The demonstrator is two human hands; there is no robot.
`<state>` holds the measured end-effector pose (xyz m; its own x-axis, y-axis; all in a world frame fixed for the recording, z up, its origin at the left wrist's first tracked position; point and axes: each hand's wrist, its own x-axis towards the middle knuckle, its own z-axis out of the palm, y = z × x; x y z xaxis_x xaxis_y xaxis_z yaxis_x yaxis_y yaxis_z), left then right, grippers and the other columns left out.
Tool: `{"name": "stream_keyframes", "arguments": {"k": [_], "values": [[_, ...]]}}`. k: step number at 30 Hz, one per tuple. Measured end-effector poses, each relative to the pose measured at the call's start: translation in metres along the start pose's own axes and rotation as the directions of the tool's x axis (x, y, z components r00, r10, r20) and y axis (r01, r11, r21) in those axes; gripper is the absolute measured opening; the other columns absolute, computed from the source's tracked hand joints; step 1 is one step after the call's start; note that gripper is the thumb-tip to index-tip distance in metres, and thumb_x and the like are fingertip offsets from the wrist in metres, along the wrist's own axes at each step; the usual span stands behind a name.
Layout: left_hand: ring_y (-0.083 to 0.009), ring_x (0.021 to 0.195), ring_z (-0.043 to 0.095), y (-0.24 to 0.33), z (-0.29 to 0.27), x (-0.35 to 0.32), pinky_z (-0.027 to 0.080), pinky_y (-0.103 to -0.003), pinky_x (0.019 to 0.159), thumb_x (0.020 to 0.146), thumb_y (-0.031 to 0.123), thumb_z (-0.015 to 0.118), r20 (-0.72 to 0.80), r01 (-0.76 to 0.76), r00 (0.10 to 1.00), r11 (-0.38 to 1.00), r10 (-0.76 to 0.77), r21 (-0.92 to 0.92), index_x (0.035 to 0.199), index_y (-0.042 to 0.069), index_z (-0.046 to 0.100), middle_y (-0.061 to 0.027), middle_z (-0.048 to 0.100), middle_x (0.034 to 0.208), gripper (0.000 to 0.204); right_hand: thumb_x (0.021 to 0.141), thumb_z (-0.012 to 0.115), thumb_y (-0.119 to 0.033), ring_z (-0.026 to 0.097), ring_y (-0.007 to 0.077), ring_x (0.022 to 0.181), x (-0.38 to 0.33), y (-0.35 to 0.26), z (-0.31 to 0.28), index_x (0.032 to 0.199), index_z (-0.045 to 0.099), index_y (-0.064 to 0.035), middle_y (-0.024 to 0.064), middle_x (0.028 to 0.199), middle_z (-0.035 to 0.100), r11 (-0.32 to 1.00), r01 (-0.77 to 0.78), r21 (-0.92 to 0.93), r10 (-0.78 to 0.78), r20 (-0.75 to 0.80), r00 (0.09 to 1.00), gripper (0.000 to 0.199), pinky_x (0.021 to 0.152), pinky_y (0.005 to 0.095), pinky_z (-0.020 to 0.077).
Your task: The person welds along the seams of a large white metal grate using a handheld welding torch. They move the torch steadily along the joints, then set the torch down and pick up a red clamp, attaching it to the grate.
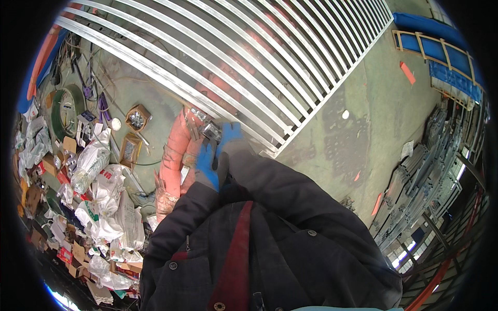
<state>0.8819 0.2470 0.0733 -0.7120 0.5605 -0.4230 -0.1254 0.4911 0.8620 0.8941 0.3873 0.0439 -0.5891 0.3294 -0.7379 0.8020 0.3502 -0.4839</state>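
Both my hands wear blue and grey gloves and meet close together in front of my chest, at the near edge of a pale metal slatted frame (244,127). My left hand (208,165) points away from me, its fingers bent toward a small grey metal piece (210,129). Beside that piece, my right hand (231,136) is curled, its fingertips against the piece and the frame's edge. The gloves hide part of the metal piece, and its kind is unclear. An orange-red wrapped tube (175,140) lies just left of my hands and shows below the slats.
Torn packaging and white plastic bags (109,202) heap up at the left. Two small open cardboard boxes, one holding metal parts (137,118), sit on the floor near a coiled green hose (65,111). Metal profiles (420,171) are stacked at the right.
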Motion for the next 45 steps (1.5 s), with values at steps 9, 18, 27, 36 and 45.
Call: {"name": "stream_keyframes", "arguments": {"k": [9, 18, 27, 36, 45], "values": [[-0.045, 0.134, 0.051, 0.0, -0.002, 0.003, 0.043, -0.046, 0.11, 0.098, 0.022, 0.067, -0.033, -0.019, 0.999, 1.0, 0.019, 0.001, 0.144, -0.007, 0.05, -0.0313, 0.05, 0.145, 0.056, 0.089, 0.072, -0.032, 0.061, 0.0475, 0.116, 0.003, 0.004, 0.008, 0.13, 0.051, -0.0074, 0.0244, 0.132, 0.048, 1.0, 0.024, 0.014, -0.024, -0.036, 0.999, 0.052, 0.094, 0.0542, 0.0549], [-0.0444, 0.138, 0.049, 0.002, 0.015, -0.005, 0.042, -0.043, 0.112, 0.098, 0.022, 0.066, 0.038, 0.026, 0.999, 0.995, -0.029, 0.096, 0.145, -0.007, 0.05, -0.0314, 0.049, 0.148, 0.057, 0.087, 0.072, -0.028, 0.06, 0.0485, 0.118, -0.008, 0.024, 0.002, 0.132, 0.05, -0.009, 0.0254, 0.132, 0.047, 0.998, 0.063, 0.014, -0.061, -0.116, 0.991, 0.053, 0.095, 0.0532, 0.0543], [-0.0457, 0.14, 0.045, -0.006, 0.01, 0.0, 0.041, -0.045, 0.114, 0.099, 0.022, 0.066, 0.047, -0.006, 0.999, 0.998, 0.003, 0.06, 0.145, -0.008, 0.048, -0.0334, 0.046, 0.149, 0.058, 0.089, 0.071, -0.03, 0.056, 0.0453, 0.126, -0.007, 0.009, -0.006, 0.134, 0.05, -0.0107, 0.0229, 0.132, 0.047, 0.998, -0.058, 0.004, 0.058, -0.002, 0.998, 0.054, 0.099, 0.0541, 0.0521], [-0.0481, 0.14, 0.044, -0.007, 0.017, -0.013, 0.039, -0.046, 0.115, 0.1, 0.023, 0.065, 0.07, 0.063, 0.996, 0.998, -0.064, 0.011, 0.145, -0.008, 0.048, -0.034, 0.045, 0.15, 0.058, 0.09, 0.069, -0.025, 0.06, 0.0469, 0.116, -0.015, 0.015, -0.005, 0.131, 0.051, -0.0063, 0.0248, 0.129, 0.049, 0.999, -0.026, -0.032, 0.025, -0.032, 0.999, 0.048, 0.096, 0.0521, 0.0534], [-0.0424, 0.135, 0.052, -0.014, 0.03, -0.02, 0.044, -0.045, 0.11, 0.101, 0.025, 0.063, 0.132, -0.181, 0.98, 0.938, 0.147, 0.297, 0.145, -0.008, 0.049, -0.029, 0.052, 0.145, 0.057, 0.088, 0.071, -0.027, 0.057, 0.0451, 0.124, -0.033, 0.042, -0.003, 0.135, 0.051, -0.0113, 0.0228, 0.132, 0.048, 1.0, 0.006, 0.011, -0.005, -0.073, 0.997, 0.053, 0.099, 0.0532, 0.052]]}}
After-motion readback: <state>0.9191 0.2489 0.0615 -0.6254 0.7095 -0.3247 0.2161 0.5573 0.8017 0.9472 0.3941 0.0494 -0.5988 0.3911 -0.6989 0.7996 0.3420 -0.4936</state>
